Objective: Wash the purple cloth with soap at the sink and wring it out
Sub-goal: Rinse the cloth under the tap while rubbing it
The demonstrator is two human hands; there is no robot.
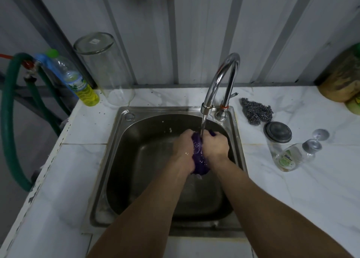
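The purple cloth (198,156) is bunched into a wet wad over the steel sink (124,133). My left hand (183,148) grips its left side and my right hand (215,145) grips its right side, both closed on it. Water runs from the chrome faucet (220,78) straight onto the cloth between my hands, and drips fall from its lower end. A clear soap bottle (292,157) with a green label lies on its side on the counter to the right.
A steel scourer (256,111) and a dark round lid (277,132) lie right of the sink. At back left stand a big upturned glass jar (103,69) and a bottle of yellow liquid (78,80). A green hose (9,109) hangs at far left.
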